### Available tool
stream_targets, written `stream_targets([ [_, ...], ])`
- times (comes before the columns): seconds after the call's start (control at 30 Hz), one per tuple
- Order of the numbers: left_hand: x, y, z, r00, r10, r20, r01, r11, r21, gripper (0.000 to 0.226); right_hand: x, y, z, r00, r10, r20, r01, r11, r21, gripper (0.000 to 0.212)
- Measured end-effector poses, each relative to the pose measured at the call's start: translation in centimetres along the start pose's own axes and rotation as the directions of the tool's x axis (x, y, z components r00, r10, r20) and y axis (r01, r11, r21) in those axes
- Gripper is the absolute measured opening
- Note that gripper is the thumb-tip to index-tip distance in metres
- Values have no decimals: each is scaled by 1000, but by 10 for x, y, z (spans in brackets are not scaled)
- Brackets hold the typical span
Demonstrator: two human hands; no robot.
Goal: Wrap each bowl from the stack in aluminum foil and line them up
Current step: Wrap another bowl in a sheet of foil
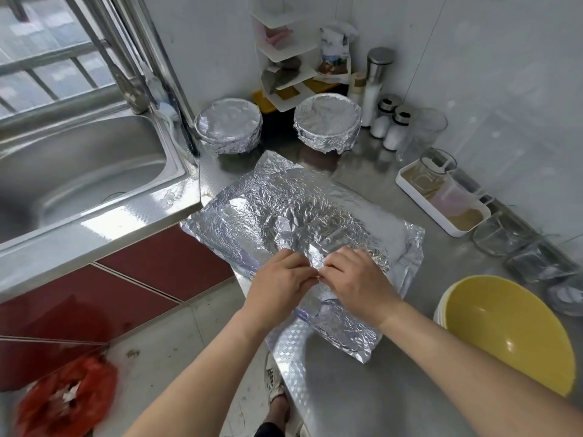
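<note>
The steel tabletop [362, 389] carries a large crinkled foil sheet [284, 200] spread flat near its front corner; whether a bowl lies under it cannot be told. Left of the foil sheet sits the sink [79, 159]. Right of the foil sheet and nearer the person stands the stack of bowls [504, 335], the top one yellow inside. Beyond the foil sheet two foil-wrapped bowls stand apart from each other, one at the far left [228, 124], one at the far right [328, 121]. Over the foil sheet's near part, the left hand [277, 288] and right hand [356, 282] meet, their fingers [293, 263] curled and pinching a fold of foil between them.
</note>
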State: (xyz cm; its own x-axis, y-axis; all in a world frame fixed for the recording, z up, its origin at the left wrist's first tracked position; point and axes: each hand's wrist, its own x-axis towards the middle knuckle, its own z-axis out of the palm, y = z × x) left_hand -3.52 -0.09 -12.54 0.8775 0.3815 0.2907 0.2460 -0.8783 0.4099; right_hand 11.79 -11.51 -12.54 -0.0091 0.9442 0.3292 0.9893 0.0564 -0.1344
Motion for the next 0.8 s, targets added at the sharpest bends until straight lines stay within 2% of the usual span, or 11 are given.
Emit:
stream_targets([
  [0.13, 4, 0, 2, 1000, 19, -23, -18, 999, 26, 9, -1, 1, 6, 999, -29, -32, 27, 997, -66, 11],
  [0.23, 7, -1, 5, 998, 29, -48, -26, 998, 60, 3, 1, -2, 10, 999, -4, -46, 1, 998, -65, 10],
  [0.4, 12, -6, 3, 996, 14, -87, -9, 998, 58, 19, 8, -10, 10, 993, 90, -79, -95, 993, -65, 6],
  [0.5, 14, -12, -3, 997, 6, -82, -2, 999, 42, 20, 14, -16, 8, 983, 147, -110, -149, 989, -13, 5],
  [0.63, 9, -20, -11, 997, -51, -53, 53, 998, 31, 18, 12, -16, 6, 981, 184, -65, -177, 979, 104, 6],
  [0.73, 6, -19, -16, 994, -95, -50, 94, 995, -22, 22, 10, -13, 4, 974, 221, -51, -212, 967, 140, 6],
  [0.8, 7, -15, -17, 994, -97, -53, 94, 994, -48, 17, 11, -11, 6, 972, 229, -46, -221, 965, 144, 7],
])
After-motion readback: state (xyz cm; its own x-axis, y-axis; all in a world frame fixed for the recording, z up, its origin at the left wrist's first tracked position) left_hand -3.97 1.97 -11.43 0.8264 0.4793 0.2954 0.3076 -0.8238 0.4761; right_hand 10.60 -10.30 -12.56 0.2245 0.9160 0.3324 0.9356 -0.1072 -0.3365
